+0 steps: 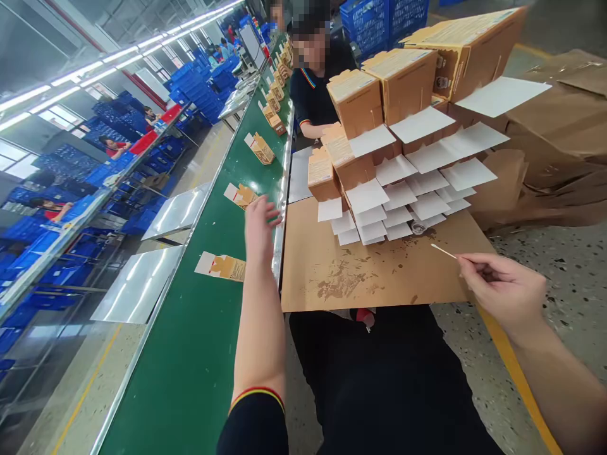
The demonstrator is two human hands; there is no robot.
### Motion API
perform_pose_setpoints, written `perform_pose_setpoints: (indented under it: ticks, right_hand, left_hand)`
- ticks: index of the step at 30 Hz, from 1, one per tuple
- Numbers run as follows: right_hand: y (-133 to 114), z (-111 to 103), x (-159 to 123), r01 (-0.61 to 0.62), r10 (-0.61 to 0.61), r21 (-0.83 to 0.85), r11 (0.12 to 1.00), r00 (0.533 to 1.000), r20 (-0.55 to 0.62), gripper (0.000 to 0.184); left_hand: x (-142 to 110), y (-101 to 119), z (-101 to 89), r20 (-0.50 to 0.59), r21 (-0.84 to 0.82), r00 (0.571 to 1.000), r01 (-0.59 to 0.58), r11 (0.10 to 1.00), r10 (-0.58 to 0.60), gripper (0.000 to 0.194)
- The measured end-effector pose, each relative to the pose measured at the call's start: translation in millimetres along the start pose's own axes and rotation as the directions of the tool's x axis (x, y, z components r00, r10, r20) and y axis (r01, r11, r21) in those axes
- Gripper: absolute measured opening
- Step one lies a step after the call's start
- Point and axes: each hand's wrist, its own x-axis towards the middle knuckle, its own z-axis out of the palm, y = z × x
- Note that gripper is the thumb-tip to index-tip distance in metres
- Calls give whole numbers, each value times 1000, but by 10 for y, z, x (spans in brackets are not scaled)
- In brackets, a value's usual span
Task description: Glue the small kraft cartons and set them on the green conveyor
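My left hand is over the green conveyor belt, beside a small tan carton with a raised white flap. Its fingers are apart and slightly blurred, and I see nothing in them. Nearer to me, another such carton lies partly behind my left forearm. On the right, my right hand pinches a cotton swab, a thin pale stick pointing up and left over the cardboard sheet. Stacked cartons with white flaps toward me stand at the back of this sheet.
More cartons sit along the belt further off. A co-worker sits behind the stack. Dark smears and a small clear roll are on the cardboard. Large brown cardboard lies at right; blue crates stand behind.
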Motion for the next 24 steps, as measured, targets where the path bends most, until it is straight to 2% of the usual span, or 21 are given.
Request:
perform_pose_setpoints:
  ticks: [2,4,5,7,8,10,12,14,17,19,21,24]
  right_hand:
    - [-105,107,51,-6,6,19,1000,1000,-5,15]
    - [-200,173,65,-19,19,38,999,1000,-12,17]
    - [-236,186,60,-23,23,47,999,1000,-14,17]
    - [-276,172,42,-19,21,57,998,1000,-23,16]
    - [-280,151,37,-15,17,55,998,999,-27,15]
    - [-256,99,53,-17,18,33,999,999,-31,16]
    - [-201,59,120,-25,24,-23,999,999,-23,19]
    - [-122,60,237,-22,24,-106,994,1000,18,20]
    - [26,165,455,39,0,-222,974,985,173,14]
    - [136,289,590,105,-31,-261,960,962,273,13]
    - [241,408,699,169,-70,-270,948,938,339,20]
    - [339,475,803,218,-98,-259,941,909,406,27]
  left_hand:
    - [327,142,592,168,7,975,150,989,-149,49]
    - [536,195,1013,246,104,930,255,961,-273,50]
    - [594,195,1148,267,155,909,287,945,-320,48]
    - [640,174,1268,291,218,885,309,926,-364,41]
    - [638,166,1259,291,227,886,303,925,-362,38]
    - [600,170,1127,269,212,902,286,935,-337,32]
    - [509,189,884,250,149,920,270,951,-300,33]
    - [339,181,595,259,19,937,237,971,-233,39]
    - [-101,28,221,307,-186,943,193,963,-129,52]
    - [-486,-175,76,366,-219,921,224,950,-133,61]
    - [-872,-416,21,404,-187,900,256,948,-163,68]
    - [-1315,-724,44,397,-133,896,269,954,-198,73]
